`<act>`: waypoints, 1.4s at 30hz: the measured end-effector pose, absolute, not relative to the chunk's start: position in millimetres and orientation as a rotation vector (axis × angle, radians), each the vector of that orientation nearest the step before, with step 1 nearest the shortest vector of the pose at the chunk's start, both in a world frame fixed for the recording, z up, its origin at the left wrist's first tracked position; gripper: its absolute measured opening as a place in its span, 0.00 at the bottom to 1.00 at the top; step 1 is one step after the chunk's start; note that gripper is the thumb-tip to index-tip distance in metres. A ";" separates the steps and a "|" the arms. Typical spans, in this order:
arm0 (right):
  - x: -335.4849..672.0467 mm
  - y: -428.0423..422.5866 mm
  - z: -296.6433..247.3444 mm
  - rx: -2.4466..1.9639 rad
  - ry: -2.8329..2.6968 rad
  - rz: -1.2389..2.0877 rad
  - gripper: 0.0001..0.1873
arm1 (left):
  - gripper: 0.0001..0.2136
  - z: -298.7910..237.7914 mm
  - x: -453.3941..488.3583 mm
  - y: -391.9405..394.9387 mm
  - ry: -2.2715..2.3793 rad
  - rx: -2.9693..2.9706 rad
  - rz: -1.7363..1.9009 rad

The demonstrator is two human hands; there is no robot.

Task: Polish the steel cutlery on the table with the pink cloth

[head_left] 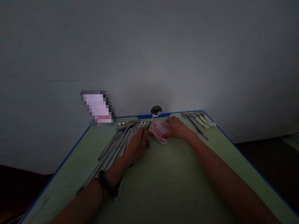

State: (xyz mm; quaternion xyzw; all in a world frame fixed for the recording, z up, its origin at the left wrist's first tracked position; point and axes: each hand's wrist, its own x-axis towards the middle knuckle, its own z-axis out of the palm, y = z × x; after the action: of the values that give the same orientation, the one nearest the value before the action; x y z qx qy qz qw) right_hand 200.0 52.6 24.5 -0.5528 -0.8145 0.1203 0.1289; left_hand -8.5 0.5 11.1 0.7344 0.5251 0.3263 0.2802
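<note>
My left hand (137, 143) rests on the green table (168, 180), its fingers closed around the handle of a metal spoon (154, 112) whose bowl points to the far edge. My right hand (175, 127) lies on a pink and white cloth (159, 130) that wraps the spoon's handle; the fingers curl over the cloth. A row of long metal utensils (116, 146) lies under and beside my left forearm. The light is dim.
Several utensils with white handles (201, 121) lie at the far right corner. A blurred pink and white object (98, 108) stands against the grey wall (163, 56) beyond the far left corner. The table has a blue rim (245, 158).
</note>
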 end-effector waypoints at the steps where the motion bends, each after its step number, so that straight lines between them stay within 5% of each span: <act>1: 201.9 53.5 22.4 -1.672 -2.320 0.390 0.36 | 0.15 11.1 -8.4 0.6 1.407 1.983 0.857; 7: 202.2 66.0 14.3 -1.599 -1.913 0.724 0.13 | 0.16 10.2 -7.2 0.9 1.388 2.004 0.831; 18: 197.1 62.5 3.2 -0.863 -1.089 1.460 0.22 | 0.16 6.5 -6.9 4.9 1.410 2.072 0.733; 42: 188.2 60.1 -8.9 -1.131 -1.585 0.906 0.20 | 0.15 7.6 -10.1 1.0 1.340 2.330 0.447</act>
State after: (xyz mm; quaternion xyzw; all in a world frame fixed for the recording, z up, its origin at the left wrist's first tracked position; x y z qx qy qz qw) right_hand 188.2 60.1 -8.9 -0.4631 -0.6487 0.3707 0.4768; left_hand -10.1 1.0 7.6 0.8366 0.4812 0.1606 0.2066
